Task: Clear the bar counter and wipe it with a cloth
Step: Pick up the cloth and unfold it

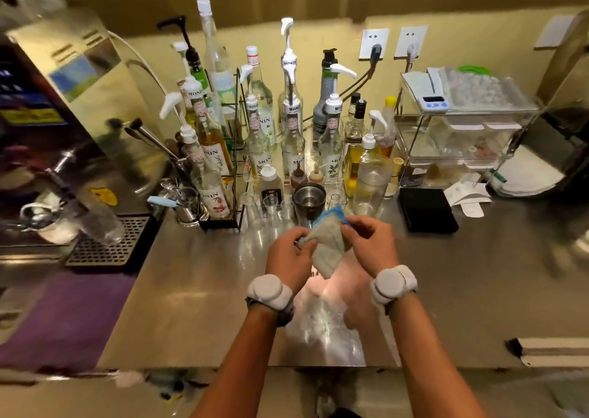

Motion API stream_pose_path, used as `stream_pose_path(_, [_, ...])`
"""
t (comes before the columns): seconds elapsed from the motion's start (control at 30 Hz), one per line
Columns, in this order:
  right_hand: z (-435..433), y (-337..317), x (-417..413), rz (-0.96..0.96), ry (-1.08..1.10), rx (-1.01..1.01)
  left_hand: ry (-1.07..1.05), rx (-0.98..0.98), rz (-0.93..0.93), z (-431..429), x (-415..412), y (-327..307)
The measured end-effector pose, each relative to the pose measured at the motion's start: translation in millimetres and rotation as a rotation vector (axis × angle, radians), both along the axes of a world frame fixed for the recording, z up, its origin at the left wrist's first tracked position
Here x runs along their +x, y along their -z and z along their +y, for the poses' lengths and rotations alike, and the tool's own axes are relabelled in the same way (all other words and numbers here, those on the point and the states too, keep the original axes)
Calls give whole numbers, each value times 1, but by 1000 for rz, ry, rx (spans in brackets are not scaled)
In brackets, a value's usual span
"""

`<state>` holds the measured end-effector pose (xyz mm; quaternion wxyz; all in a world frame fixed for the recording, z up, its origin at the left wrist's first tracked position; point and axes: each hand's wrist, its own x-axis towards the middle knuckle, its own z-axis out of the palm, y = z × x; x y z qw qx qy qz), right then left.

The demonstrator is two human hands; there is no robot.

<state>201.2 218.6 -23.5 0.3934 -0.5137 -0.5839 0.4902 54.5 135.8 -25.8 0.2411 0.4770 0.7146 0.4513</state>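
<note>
**Head view: cloth in hand, glassware crowded just behind it**

Head camera looks down on a steel table (178,290) whose front half is bare and shiny. Both hands are closed on one cloth (328,245), a grey rag with a blue edge, held up off the surface over the middle of the table: the left hand (288,256) pinches its lower left side, the right hand (371,247) grips its upper right corner. It looks bunched, as if being folded or opened out for wiping.

The main risk sits right behind the hands. A metal shaker cup (309,200) and a row of small clear glasses (271,205) stand just beyond the cloth, with a tall clear pitcher (371,185) beside them and pump-topped syrup bottles (293,124) packed close behind. A wide forward sweep could catch a glass and topple it into the bottles. A loose hanging cloth corner could snag one too.

To the right, a black scale (427,210) and paper slips (468,197) lie flat; a wet wipe could push or soak them. Wet streaks may also be hard to judge on such a reflective surface.
</note>
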Motion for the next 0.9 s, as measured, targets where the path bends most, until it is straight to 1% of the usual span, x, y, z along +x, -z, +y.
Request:
stream_pose_path(0.23, [18,-19,-18,54,-109,-10,-68,34,114,14,-25,-25])
stream_pose_path(0.37, [27,-29,-27,73,-214,-22,-128,78,75,17,-38,-31])
stream_pose_path(0.53, [36,-41,-44,178,-317,-141,-200,87,61,19,-49,-33])
stream_pose_path(0.73, [36,-48,-69,153,-421,-97,-213,55,90,12,-65,-30])
stream_pose_path(0.83, [32,-51,-82,129,-482,-86,-194,116,48,9,-77,-39])
stream_pose_path(0.9, [29,-53,-91,102,-506,-81,-139,149,10,10,-86,-47])
